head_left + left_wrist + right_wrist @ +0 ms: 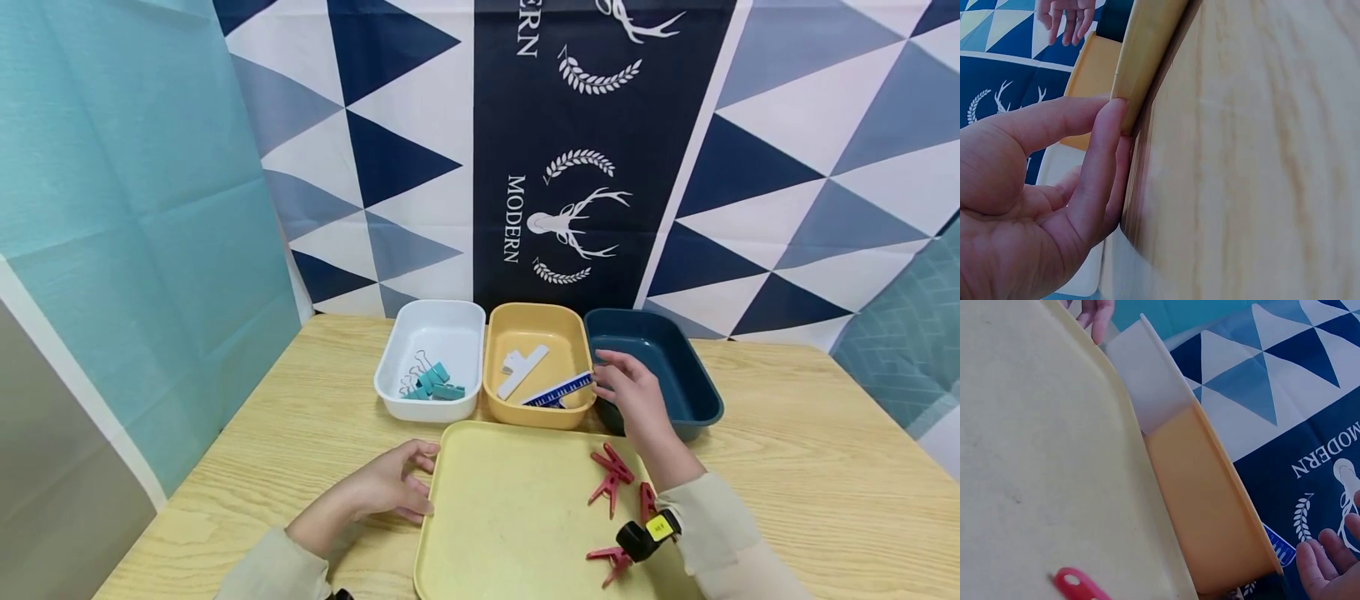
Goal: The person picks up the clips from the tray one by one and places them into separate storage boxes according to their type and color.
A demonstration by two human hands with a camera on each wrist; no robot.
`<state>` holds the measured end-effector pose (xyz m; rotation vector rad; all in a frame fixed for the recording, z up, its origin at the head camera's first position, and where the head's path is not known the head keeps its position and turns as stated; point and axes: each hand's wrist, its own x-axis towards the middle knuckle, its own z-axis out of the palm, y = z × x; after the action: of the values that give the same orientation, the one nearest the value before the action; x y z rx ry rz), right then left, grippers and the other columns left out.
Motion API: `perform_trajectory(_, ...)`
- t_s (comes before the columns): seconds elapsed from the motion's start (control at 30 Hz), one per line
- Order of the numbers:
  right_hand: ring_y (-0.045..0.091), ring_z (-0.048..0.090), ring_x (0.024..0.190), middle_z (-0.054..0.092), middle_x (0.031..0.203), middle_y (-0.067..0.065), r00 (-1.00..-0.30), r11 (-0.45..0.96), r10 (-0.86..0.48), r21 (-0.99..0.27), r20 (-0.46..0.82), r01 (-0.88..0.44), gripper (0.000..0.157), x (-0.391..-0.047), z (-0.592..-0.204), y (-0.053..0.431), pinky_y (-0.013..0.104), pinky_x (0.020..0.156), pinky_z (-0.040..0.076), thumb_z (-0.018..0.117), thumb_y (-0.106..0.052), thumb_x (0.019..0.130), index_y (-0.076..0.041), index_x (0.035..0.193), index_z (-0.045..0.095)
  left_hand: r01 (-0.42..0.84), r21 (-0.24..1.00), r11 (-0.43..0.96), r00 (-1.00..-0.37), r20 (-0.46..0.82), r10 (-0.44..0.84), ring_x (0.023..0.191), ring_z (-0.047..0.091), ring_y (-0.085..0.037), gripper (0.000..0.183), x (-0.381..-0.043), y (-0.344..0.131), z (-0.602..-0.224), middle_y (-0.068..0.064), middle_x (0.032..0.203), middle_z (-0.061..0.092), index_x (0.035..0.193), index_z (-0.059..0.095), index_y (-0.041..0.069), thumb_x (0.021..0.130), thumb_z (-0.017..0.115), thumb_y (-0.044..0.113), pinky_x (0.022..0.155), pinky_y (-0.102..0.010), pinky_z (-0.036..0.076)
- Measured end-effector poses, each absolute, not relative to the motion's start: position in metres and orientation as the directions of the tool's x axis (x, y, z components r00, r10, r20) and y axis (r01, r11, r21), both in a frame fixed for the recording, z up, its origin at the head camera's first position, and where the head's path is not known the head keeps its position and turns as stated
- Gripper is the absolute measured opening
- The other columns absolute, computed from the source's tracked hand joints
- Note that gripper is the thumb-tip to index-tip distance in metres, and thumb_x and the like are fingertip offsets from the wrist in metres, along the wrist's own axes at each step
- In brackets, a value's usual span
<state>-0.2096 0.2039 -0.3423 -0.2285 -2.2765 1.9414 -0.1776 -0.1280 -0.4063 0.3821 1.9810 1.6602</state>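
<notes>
My right hand (636,396) is over the right rim of the orange bin (573,321), fingers loosely extended beside a blue clip with white ruler-like marks (558,390). In the right wrist view, this blue clip (1280,546) pokes above the rim, a small gap from the fingertips (1310,559). A wide white plastic clip (522,371) lies in the same bin. My left hand (386,483) is at the left edge of the yellow tray (510,508). Its fingertips (1117,107) touch the tray's outer wall in the left wrist view.
Several red clothespins (611,479) lie on the tray's right side. A white bin (431,312) with several teal binder clips (435,382) stands left of the orange one. A dark blue bin (693,392) stands to its right. Patterned cloth (420,167) hangs behind the table.
</notes>
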Motion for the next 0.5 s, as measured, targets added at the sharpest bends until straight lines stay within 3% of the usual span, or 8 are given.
perform_trajectory(0.5,0.023,0.052,0.107,0.047,0.122,0.02,-0.986,0.199,0.167,-0.98,0.027,0.006,0.044,-0.192,-0.345,0.209,0.023,0.087,0.052,0.048,-0.022,0.097,0.0,0.135,0.041,-0.111,0.971,0.21,-0.824,-0.208,0.528,0.084,0.057,-0.023,0.076,-0.178,-0.128,-0.407,-0.017,0.115,0.041,0.135,0.034,-0.004,0.068,0.068,-0.018,0.064,-0.041,0.06)
